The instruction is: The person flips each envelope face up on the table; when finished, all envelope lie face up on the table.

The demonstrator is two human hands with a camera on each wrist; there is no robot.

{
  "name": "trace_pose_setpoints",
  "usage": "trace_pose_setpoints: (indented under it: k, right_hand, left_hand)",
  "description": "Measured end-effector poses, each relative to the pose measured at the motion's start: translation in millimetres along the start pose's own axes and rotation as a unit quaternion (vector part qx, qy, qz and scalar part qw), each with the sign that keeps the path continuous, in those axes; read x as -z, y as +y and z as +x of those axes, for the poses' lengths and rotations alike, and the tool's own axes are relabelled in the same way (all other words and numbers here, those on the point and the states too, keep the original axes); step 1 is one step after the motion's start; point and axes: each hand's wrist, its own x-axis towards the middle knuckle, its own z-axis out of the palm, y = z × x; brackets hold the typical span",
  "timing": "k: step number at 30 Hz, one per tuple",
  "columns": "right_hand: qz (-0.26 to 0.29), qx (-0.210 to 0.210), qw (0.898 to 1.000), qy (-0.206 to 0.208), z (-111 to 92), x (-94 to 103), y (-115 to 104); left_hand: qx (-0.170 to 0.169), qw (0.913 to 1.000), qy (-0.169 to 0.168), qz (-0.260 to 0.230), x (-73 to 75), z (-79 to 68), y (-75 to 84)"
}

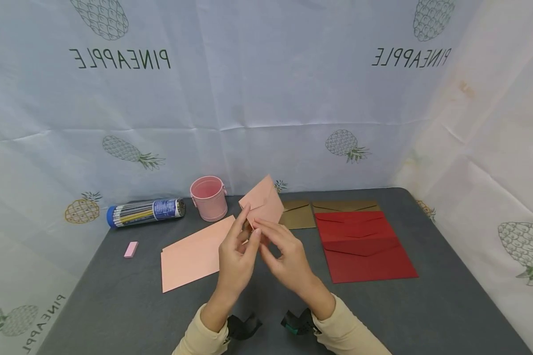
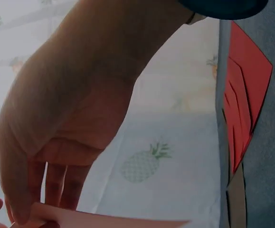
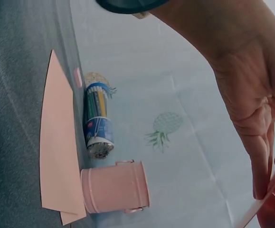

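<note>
Both hands hold a small pink envelope (image 1: 268, 204) up over the table, its flap side visible in the head view. My left hand (image 1: 236, 254) pinches its lower left edge between thumb and fingers. At the lower right corner, my right hand (image 1: 290, 254) pinches it too, fingertips close to those of the left. In the left wrist view the envelope (image 2: 113, 220) shows edge-on along the bottom. Only a thin strip of the envelope (image 3: 251, 213) appears in the right wrist view. Beneath and left of the hands lie larger pink envelopes (image 1: 191, 259), partly hidden by the left hand.
Overlapping red envelopes (image 1: 368, 261) lie at right, with brown envelopes (image 1: 298, 219) behind them. A pink bucket (image 1: 212, 202) stands at the back, beside a clear tube of pencils (image 1: 144, 213). A small pink eraser (image 1: 131, 249) lies at left. Pineapple-print cloth (image 1: 266, 93) hangs behind the table.
</note>
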Motion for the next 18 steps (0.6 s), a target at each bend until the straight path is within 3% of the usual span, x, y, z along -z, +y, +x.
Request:
trace_pose_setpoints:
  k: [4, 8, 15, 18]
  right_hand:
    - [-0.016, 0.018, 0.999, -0.024, -4, -1.1, 2]
    - [-0.009, -0.011, 0.999, -0.035, -7, 1.8, 7]
    - [-0.037, -0.068, 0.997, 0.024, -8, 24.5, 38]
    - [-0.049, -0.114, 0.991, 0.047, -11, 38.1, 60]
  left_hand:
    - [0.030, 0.9992, 0.017, -0.020, 5.1, -0.4, -7.6]
    - [0.054, 0.9982, 0.017, -0.020, 11.3, 0.5, -15.8]
    - [0.102, 0.9942, -0.012, -0.030, 23.7, 5.1, -26.1]
    - [0.123, 0.9913, -0.019, -0.045, 30.4, 7.0, -32.9]
